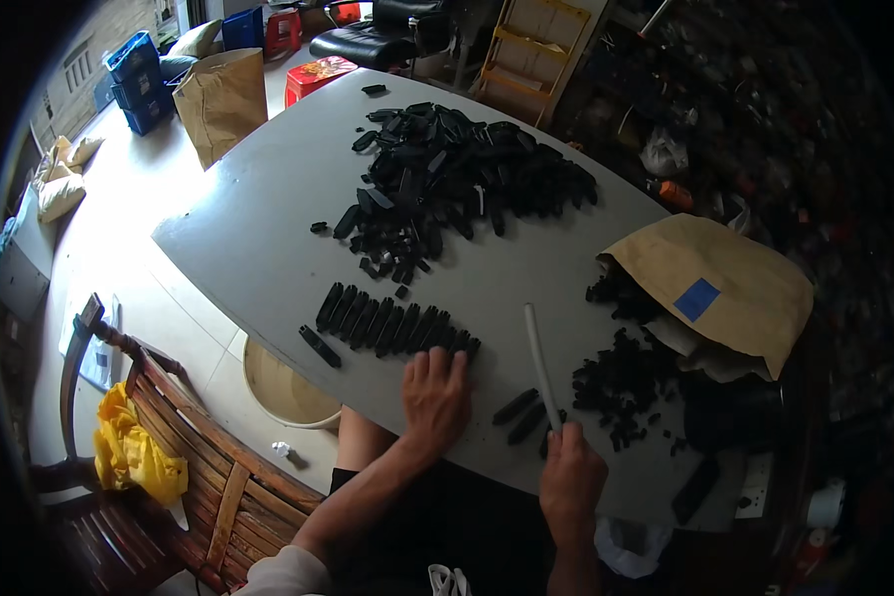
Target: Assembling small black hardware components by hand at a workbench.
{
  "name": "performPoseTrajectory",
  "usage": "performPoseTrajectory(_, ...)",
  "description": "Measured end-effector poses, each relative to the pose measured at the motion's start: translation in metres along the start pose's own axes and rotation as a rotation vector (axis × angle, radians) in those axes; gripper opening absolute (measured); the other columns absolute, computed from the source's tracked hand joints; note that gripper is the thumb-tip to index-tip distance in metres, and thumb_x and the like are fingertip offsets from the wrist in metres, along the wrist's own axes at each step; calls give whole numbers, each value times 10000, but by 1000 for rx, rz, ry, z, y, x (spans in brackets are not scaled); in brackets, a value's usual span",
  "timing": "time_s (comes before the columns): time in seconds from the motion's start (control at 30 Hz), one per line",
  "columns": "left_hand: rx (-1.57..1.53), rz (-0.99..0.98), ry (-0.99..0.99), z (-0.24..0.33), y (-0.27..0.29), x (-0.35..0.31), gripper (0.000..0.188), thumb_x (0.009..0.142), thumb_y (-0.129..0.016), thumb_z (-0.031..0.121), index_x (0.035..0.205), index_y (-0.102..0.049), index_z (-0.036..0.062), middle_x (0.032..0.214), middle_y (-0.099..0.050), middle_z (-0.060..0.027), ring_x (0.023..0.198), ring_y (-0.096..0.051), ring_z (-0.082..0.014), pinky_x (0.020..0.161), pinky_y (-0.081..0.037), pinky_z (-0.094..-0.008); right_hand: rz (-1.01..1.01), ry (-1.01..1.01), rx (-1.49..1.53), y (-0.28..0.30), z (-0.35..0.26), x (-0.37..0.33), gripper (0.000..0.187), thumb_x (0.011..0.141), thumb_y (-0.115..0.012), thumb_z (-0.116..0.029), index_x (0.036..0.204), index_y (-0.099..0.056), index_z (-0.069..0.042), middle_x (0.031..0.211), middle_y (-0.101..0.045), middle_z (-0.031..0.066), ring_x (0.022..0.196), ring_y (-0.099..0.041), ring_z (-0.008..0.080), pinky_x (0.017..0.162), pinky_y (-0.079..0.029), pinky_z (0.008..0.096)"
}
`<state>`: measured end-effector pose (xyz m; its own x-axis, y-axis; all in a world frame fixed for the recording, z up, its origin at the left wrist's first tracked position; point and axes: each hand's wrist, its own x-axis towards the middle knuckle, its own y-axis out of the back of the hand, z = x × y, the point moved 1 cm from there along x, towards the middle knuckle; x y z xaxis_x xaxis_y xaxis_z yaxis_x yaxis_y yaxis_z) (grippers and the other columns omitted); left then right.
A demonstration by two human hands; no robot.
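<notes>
"One row of black pieces (372, 320) runs leftward from the left hand (437, 397), side by side on the pale table (268, 228). Is that the finished part?"

"Set in order, at least; whether each piece is finished, I can't tell. A lone piece (320, 346) lies apart from them, at the row's end farthest from that hand."

"And the left hand itself?"

"Fingers bent and slightly parted, tips down at the row's near right end. They hide what's beneath, so I can't say whether they grip a piece or merely rest there."

"What about the right?"

"The right hand (573, 472) is closed around the lower end of a pale rod (539, 358), which points away from the person. Just left of that hand lie a few more black pieces (517, 407), outside the row, one partly hidden by the fingers."

"So how much is left?"

"Plenty, I'd judge. Well beyond both hands sits a big jumbled heap (467, 164), far larger than the row. Beyond the right hand and to its right are scattered small black bits (626, 382), spread before the open mouth of a paper sack (720, 278) with more dark pieces at its opening. I'd call it an early stage."
</notes>
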<state>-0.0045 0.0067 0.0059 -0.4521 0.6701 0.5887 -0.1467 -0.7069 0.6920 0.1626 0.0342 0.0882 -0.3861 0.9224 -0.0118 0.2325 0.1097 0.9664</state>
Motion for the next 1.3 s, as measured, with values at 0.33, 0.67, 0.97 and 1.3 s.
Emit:
performPoseTrajectory(0.33, 0, 3, -53, 12, -8, -7, 84, 714, -562, 66, 796, -552, 56, 803, -452, -91, 772, -467, -243, 663, -369, -343, -53, 100, -35, -11, -5, 9, 191, 957, -504, -191, 857, -510, -29, 683, -608, 141, 622, -628, 302, 560, -474, 401)
performPoseTrajectory(0.67, -40, -126, -112, 8, -14, -15, 209, 683, -668, 145, 870, -601, 81, 810, -468, -70, 786, -470, -238, 672, -380, -345, 3, 57, 3, -3, -17, 3, 160, 951, -514, -162, 869, -519, -25, 662, -591, 131, 603, -616, 274, 547, -462, 377)
performPoseTrajectory(0.97, -146, -108, -116, 7, -10, -16, 187, 717, -617, 84, 897, -588, 43, 820, -491, -88, 800, -489, -246, 687, -399, -347, -240, 8, -224, -25, -10, -5, 125, 962, -472, -126, 920, -523, -19, 734, -613, 149, 669, -645, 284, 594, -511, 364)
performPoseTrajectory(1.3, -158, -108, -116, 8, -7, -11, 123, 737, -579, 47, 858, -566, 25, 815, -493, -100, 785, -491, -247, 684, -396, -342, -318, 4, -202, -18, -12, -11, 156, 977, -434, -156, 963, -534, -37, 777, -660, 148, 733, -676, 279, 631, -527, 374)
